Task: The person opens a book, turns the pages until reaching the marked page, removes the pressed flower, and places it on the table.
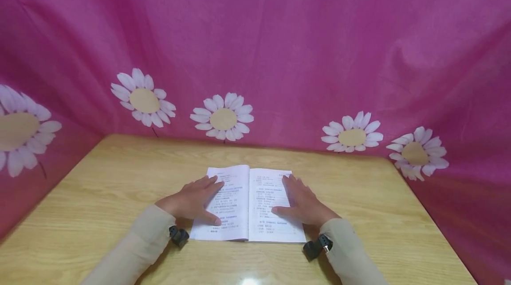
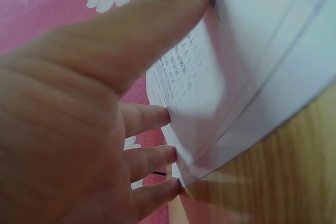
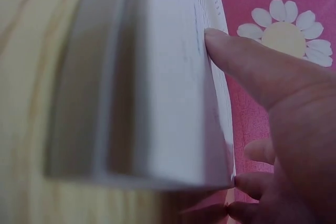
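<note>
An open book (image 1: 255, 229) with printed text on both pages lies flat on the wooden table, its spine running away from me. My left hand (image 1: 195, 198) rests on the outer part of the left page, fingers extended and thumb pointing inward. On the right page my right hand (image 1: 305, 203) lies in much the same way, fingers straight. In the left wrist view, the thumb and fingertips of the left hand (image 2: 68, 124) touch the page (image 2: 199, 108). The right wrist view has the right thumb (image 3: 252, 61) on the book (image 3: 173, 93), with its page edges blurred.
The light wooden table (image 1: 351, 178) extends on all sides of the book. Behind and beside it hangs a pink cloth (image 1: 279, 54) printed with large white daisies. Each beige sleeve ends near a dark wrist strap (image 1: 178, 235).
</note>
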Available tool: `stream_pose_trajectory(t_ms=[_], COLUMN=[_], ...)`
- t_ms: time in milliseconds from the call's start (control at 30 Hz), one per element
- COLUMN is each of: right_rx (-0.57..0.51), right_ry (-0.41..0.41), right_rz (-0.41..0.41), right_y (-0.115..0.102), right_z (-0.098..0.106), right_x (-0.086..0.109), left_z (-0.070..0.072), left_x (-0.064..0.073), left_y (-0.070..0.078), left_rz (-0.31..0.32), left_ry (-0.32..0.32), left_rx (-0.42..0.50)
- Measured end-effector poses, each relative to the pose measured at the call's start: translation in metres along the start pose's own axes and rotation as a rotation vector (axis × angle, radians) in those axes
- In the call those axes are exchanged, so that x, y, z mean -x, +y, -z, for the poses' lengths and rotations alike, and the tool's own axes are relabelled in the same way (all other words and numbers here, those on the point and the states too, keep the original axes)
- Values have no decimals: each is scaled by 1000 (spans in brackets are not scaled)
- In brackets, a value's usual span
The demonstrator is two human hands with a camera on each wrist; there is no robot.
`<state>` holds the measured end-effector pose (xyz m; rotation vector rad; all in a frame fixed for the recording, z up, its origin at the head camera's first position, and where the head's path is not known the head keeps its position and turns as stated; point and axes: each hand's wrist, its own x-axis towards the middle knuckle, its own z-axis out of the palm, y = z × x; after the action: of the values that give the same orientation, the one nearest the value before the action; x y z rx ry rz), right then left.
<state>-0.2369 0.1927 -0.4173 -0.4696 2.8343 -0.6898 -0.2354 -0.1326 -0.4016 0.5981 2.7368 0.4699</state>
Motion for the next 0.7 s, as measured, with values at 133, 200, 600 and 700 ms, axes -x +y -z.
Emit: stream_pose_trajectory(t_ms=[133,200,600,700], right_rx=[12,12,-52,-78], right_ry=[7,6,48,67], right_rz=[5,2,-54,-8], right_y=[0,-1,-9,-11], right_z=[-1,-2,-1,0], right_x=[1,1,-5,-4], left_z=[-2,-3,2,1], left_x=[0,-1,0,0], left_y=[-1,-2,-2,-1], left_rz=[-14,-13,-12,-11], left_ry=[2,-3,-1,-18], left_rx=[-15,-18,-20,-6])
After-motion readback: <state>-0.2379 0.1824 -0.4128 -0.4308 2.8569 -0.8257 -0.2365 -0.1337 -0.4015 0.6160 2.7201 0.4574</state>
